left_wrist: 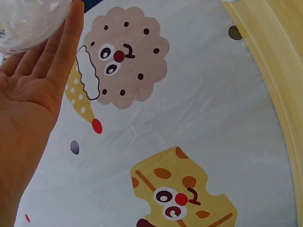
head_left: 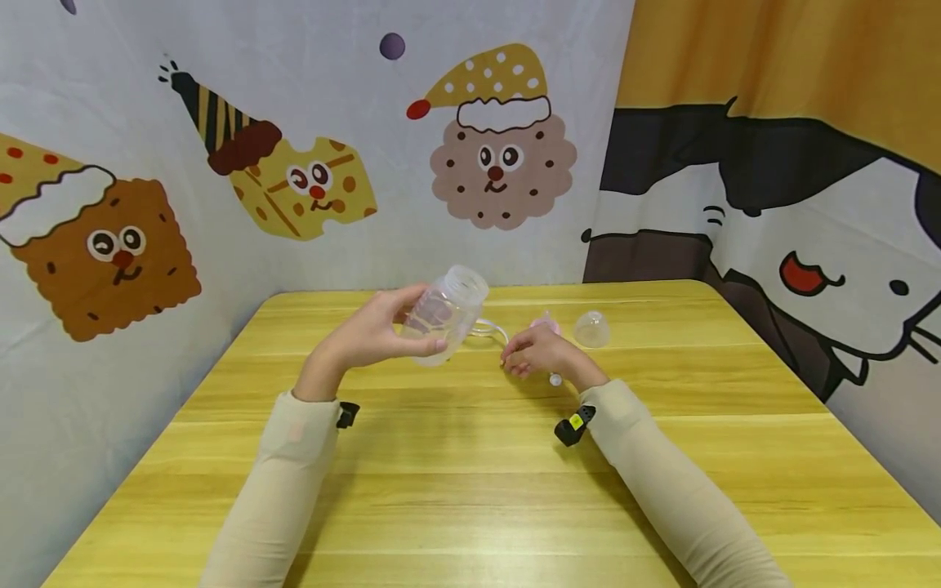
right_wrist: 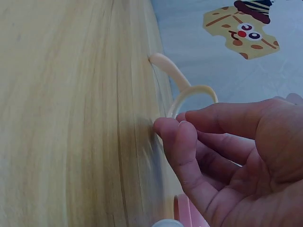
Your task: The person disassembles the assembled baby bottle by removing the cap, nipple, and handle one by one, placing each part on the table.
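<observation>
In the head view my left hand (head_left: 375,331) grips a clear plastic baby bottle (head_left: 454,306) above the table; it is tilted with its open mouth up and to the right. Only part of the bottle (left_wrist: 31,23) shows in the left wrist view, against my fingers. My right hand (head_left: 544,353), low over the table, pinches a whitish bottle handle (right_wrist: 170,71) between thumb and fingertips. This handle has a ring and a curved arm; my fingers hide part of it. A pink bottle collar (head_left: 546,319) lies just behind my right hand.
A clear dome cap (head_left: 591,330) stands on the wooden table (head_left: 441,498) to the right of the collar. A small white round piece (head_left: 555,380) shows beside my right wrist. Cartoon-printed cloth (head_left: 331,73) hangs behind the table.
</observation>
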`<state>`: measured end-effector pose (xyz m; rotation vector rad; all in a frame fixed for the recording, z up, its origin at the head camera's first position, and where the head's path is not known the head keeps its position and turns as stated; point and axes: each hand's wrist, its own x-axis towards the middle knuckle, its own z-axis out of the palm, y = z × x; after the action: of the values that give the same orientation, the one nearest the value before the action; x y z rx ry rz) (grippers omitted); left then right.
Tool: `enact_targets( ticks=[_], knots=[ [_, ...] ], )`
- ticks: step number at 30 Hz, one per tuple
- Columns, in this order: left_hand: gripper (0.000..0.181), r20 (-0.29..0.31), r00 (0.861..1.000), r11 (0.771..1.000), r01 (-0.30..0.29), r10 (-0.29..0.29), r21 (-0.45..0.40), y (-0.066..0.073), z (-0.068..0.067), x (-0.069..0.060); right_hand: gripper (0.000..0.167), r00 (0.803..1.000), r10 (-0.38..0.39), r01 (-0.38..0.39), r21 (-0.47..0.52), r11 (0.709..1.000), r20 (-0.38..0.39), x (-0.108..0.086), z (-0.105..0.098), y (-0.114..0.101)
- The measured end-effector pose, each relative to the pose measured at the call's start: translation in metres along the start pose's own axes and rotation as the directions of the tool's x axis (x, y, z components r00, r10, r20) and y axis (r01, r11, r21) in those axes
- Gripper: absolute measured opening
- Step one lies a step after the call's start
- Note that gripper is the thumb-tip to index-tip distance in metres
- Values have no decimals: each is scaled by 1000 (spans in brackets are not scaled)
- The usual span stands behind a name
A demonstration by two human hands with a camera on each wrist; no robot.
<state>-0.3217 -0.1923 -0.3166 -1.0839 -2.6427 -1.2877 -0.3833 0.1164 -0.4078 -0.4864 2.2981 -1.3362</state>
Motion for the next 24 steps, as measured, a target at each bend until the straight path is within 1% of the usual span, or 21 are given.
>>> enact_targets(
  ticks=[4, 9, 12, 15, 19, 24],
  knots=[
    [66, -19, 1000, 1000, -1, 1, -2, -2, 0, -1, 20, 1000, 5, -5, -1, 1000, 11, -1, 0, -1],
    [68, -80, 997, 1000, -4, 2, -16, -2, -2, -1, 22, 1000, -9, 10, -24, 1000, 5, -1, -3, -2],
    [68, -105, 995, 1000, -2, 1, -15, -2, -3, -2, 23, 1000, -17, 16, -33, 999, -2, -2, -5, -4],
    [69, -113, 994, 1000, 5, -7, -16, -2, -3, -2, 25, 1000, -9, 8, -42, 999, -15, -3, -9, -5],
    [72, -122, 992, 999, 19, -23, -37, -3, -2, 0, 27, 999, 13, -15, -53, 998, -32, -7, -16, -9],
    [73, -127, 991, 998, 36, -43, -55, -8, -1, 1, 32, 999, 28, -29, -41, 999, -30, -11, -23, -13]
  ],
)
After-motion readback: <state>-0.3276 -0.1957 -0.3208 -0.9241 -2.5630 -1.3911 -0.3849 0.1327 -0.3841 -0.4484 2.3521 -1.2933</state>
